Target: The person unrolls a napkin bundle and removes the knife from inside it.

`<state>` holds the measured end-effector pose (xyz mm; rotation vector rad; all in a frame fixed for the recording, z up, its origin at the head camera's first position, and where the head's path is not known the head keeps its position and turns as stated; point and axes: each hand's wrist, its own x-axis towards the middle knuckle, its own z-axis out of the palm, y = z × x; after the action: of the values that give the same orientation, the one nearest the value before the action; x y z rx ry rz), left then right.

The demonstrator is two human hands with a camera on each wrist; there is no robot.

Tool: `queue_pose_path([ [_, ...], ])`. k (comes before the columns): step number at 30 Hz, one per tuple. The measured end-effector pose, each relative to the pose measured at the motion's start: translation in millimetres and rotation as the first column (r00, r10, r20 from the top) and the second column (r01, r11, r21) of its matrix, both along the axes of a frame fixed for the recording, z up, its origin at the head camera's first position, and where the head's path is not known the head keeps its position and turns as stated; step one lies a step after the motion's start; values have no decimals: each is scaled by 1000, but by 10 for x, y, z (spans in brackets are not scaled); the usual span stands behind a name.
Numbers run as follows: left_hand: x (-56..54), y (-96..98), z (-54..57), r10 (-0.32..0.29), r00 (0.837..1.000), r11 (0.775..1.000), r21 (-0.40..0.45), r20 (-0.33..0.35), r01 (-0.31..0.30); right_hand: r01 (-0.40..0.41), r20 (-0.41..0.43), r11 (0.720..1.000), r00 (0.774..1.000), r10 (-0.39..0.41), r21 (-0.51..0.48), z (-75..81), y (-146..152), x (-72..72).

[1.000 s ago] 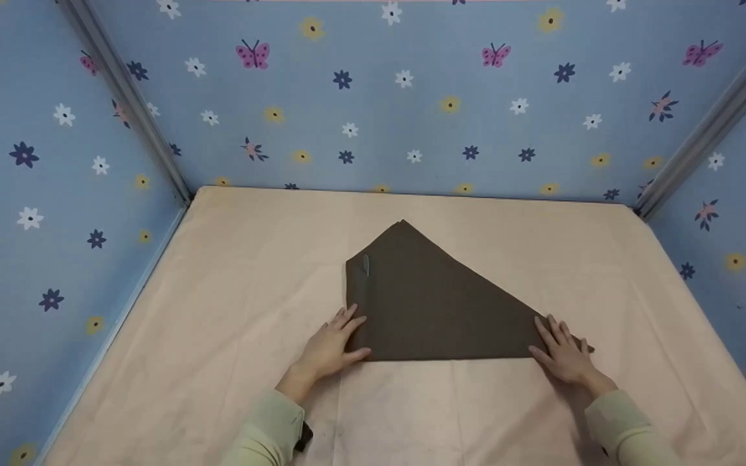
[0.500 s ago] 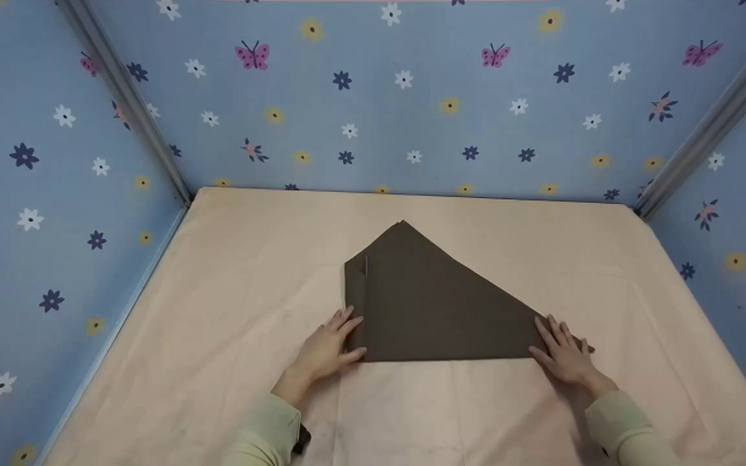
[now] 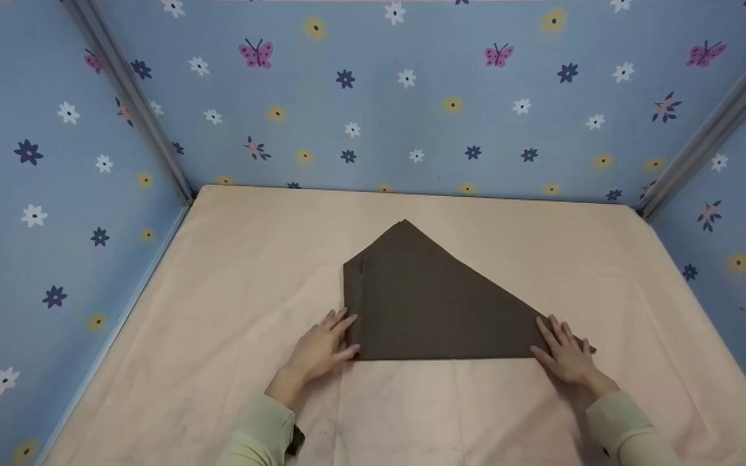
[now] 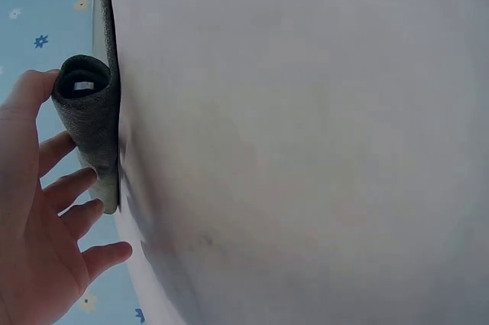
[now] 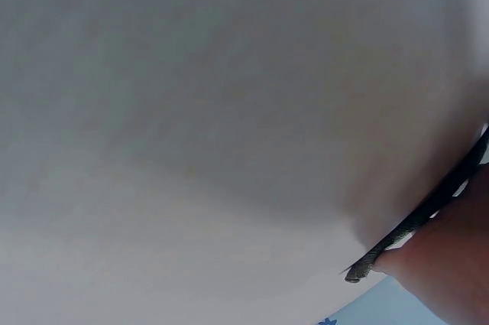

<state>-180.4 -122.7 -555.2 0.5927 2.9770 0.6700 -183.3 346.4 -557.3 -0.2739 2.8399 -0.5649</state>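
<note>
A dark brown folded cloth (image 3: pixel 438 304) lies on the table, pointed at the top and tapering to the right. Its left edge is turned over into a narrow roll (image 4: pixel 88 107), whose hollow end shows in the left wrist view. My left hand (image 3: pixel 316 349) touches this roll, thumb at its near end and the other fingers spread along it, fairly straight. At the lower right corner, my right hand (image 3: pixel 567 355) rests on the cloth with fingers extended. Only part of that hand shows in the right wrist view, against the cloth's thin dark edge (image 5: pixel 428 206).
A pale beige cover (image 3: pixel 250 259) with light creases spreads over the table. Blue panels (image 3: pixel 412 97) with flowers and butterflies stand at the back and both sides. Grey metal posts (image 3: pixel 133 97) run up the corners.
My left hand has shifted slightly left, and the roll's inner edge has moved left with it. The gap at the roll's far end looks narrower. The right hand stays in place.
</note>
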Motion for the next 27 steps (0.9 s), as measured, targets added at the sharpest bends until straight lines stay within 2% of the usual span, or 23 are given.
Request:
queue_pose_path([
  [9,-1,-43,-14,5,1000,1000,-17,-18,-5,2,-1,1000,1000,-2,-5,0,2,-7],
  [16,44,-82,-2,-7,999,1000,-26,-44,6,0,8,1000,1000,0,5,19,-8,-1],
  [27,99,-84,21,43,999,997,-62,-34,-45,1,-11,1000,1000,-1,3,7,-11,5],
])
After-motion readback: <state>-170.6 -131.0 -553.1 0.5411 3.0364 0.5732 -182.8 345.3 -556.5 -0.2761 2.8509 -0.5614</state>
